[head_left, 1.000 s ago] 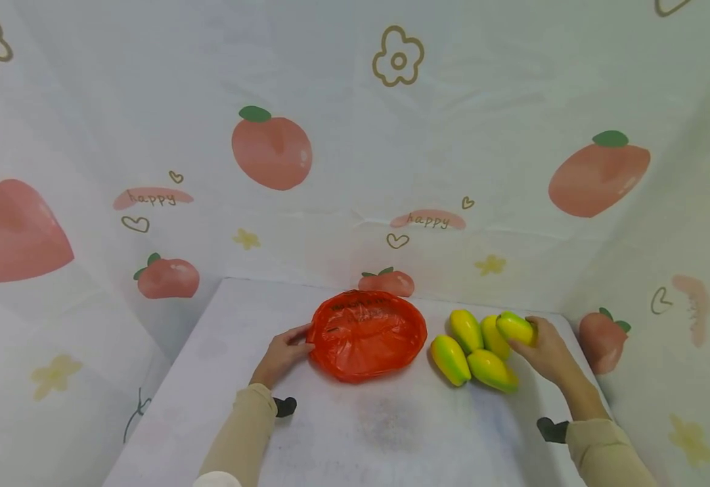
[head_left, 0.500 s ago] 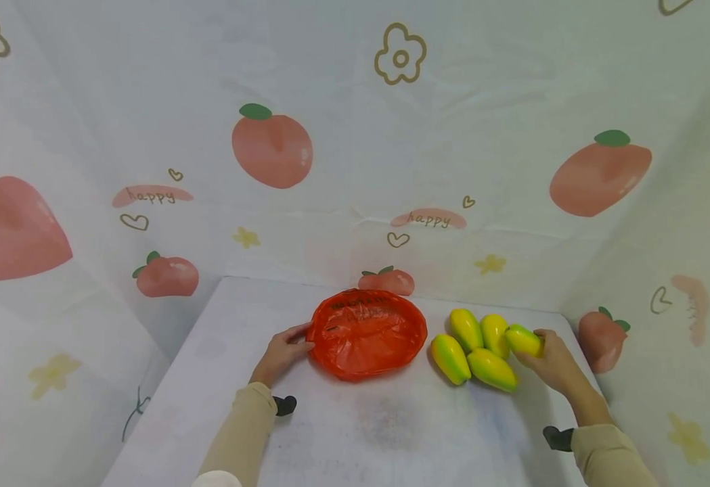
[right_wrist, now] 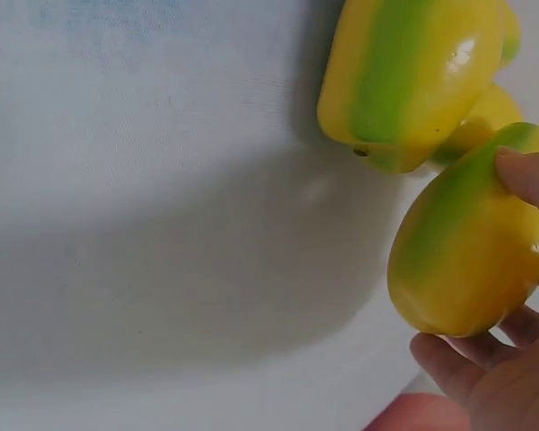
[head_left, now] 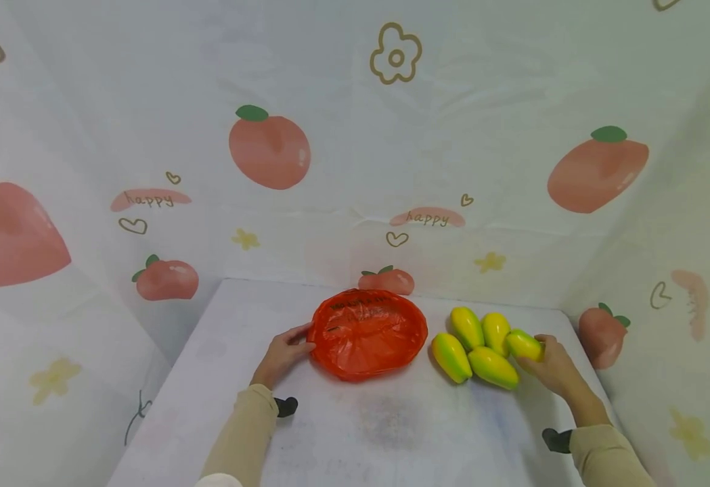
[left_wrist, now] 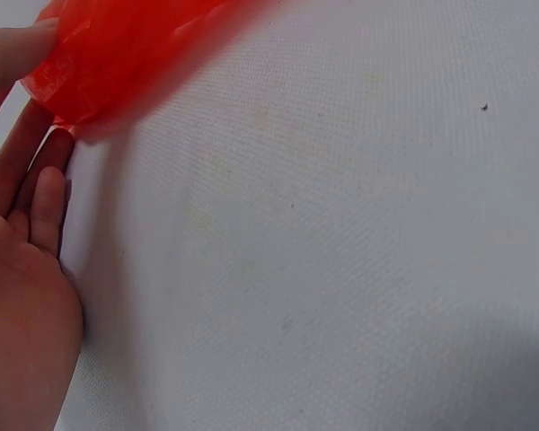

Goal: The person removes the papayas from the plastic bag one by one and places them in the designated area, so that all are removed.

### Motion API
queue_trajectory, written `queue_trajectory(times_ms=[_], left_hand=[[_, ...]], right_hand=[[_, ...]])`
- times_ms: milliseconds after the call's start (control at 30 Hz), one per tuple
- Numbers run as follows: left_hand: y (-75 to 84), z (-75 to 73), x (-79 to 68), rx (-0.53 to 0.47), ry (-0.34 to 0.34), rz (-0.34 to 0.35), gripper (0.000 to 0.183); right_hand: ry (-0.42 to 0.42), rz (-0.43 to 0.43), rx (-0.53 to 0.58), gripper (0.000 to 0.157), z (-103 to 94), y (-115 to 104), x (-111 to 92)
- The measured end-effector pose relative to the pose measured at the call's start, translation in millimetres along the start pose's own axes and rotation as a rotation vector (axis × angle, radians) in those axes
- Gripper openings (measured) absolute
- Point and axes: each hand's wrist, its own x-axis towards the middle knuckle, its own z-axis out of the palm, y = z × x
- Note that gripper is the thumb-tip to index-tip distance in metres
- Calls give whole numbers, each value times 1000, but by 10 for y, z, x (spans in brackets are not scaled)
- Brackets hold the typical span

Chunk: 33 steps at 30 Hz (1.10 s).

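Observation:
My left hand (head_left: 283, 355) is at the left edge of a red plastic bag (head_left: 369, 338), which is spread wide with dark print on its far inner side. In the left wrist view, the thumb lies over the bag's red film (left_wrist: 117, 63) and the fingers reach beneath, pinching the edge. On the right, my right hand (head_left: 552, 368) holds a yellow-green mango (head_left: 524, 345) between thumb and fingers, close beside several other mangoes (head_left: 493, 368) grouped on the table. The right wrist view shows the held mango (right_wrist: 472, 247) near another mango (right_wrist: 413, 76); whether it rests on the table I cannot tell.
A white table (head_left: 385, 439) stands in a corner hung with a fruit-patterned cloth (head_left: 330, 237). The cloth rises behind the table and along both sides. Black camera mounts (head_left: 557, 440) stick out at both wrists.
My right hand has moved down and slightly right with the mango, from above the group to its right side. The left hand and the red bag stay in place.

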Motion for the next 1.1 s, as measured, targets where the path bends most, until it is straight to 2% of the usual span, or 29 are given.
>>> queue_trajectory(times_ms=[333, 667, 1100], left_hand=[[-20, 11, 5, 40, 18, -24, 53], [-55, 24, 37, 47, 19, -29, 52], [-22, 32, 3, 44, 18, -35, 53]], right_hand=[[-52, 26, 13, 80, 38, 14, -10], [-69, -23, -39, 73, 84, 69, -3], [-85, -25, -52, 78, 93, 71, 0]])
